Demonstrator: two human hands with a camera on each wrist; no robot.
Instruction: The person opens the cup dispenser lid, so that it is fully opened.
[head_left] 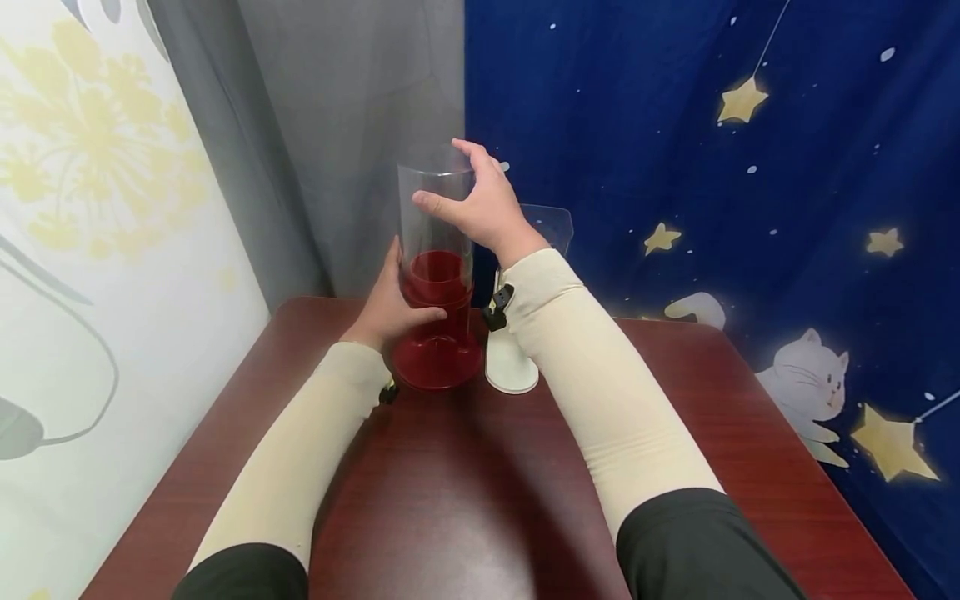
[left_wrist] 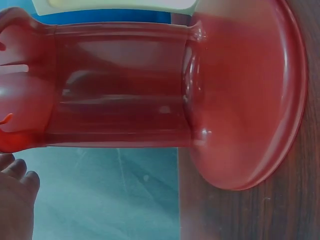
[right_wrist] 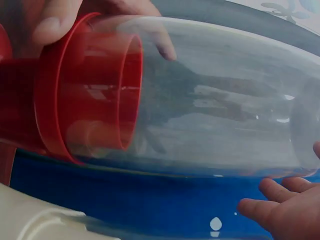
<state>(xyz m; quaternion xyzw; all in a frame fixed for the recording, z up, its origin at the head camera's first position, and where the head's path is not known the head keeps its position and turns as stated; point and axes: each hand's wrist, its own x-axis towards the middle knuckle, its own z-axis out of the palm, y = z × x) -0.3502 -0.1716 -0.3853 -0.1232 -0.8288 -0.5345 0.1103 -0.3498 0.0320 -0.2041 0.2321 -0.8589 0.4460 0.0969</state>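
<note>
A clear cylinder [head_left: 431, 225] stands upright on a red plastic stand [head_left: 437, 367] with a round, wide foot. Inside the cylinder's lower end, a red inner ring [right_wrist: 100, 95] shows through the wall. My left hand [head_left: 393, 304] grips the join of stand and cylinder, thumb across the front and fingers on the far side. Higher up, my right hand [head_left: 487, 208] holds the cylinder near its top rim, with the thumb in front. Its fingers [right_wrist: 270, 205] lie along the cylinder's side in the right wrist view.
Just right of the red stand is a cream-white stand [head_left: 512, 367] with a clear upper part [head_left: 551, 221], partly hidden by my right forearm. Both stand near the far edge of the dark red table [head_left: 450, 483]. Grey and blue curtains [head_left: 600, 125] hang behind it.
</note>
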